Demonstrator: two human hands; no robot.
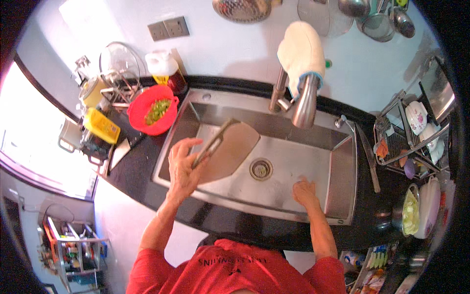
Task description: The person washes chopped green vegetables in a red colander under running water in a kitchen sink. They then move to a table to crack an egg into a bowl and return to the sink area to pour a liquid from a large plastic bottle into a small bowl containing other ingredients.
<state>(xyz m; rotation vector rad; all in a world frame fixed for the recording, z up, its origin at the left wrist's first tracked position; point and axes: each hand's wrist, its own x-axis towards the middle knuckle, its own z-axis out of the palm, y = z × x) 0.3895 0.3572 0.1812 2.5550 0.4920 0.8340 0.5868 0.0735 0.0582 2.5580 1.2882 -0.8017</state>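
Over the left part of the steel sink [338, 196], my left hand [183, 166] grips a tan cutting board [230, 152] by the edge with the handle slot. The board is tilted, one edge raised toward me. My right hand [305, 191] is low in the sink, right of the round drain [261, 169], and its fingers are blurred. Whether it touches the sink floor I cannot tell. Above the basin hangs the steel faucet [306, 105], its upper part wrapped in a cream cloth cover [301, 54].
Left of the sink stand a red colander [142, 115] with cut green vegetables, a yellow container [101, 126] and a white-capped jug [164, 66]. A long knife [368, 157] lies along the sink's right rim, beside a dish rack [411, 132] and a bowl of pale green slices [410, 210].
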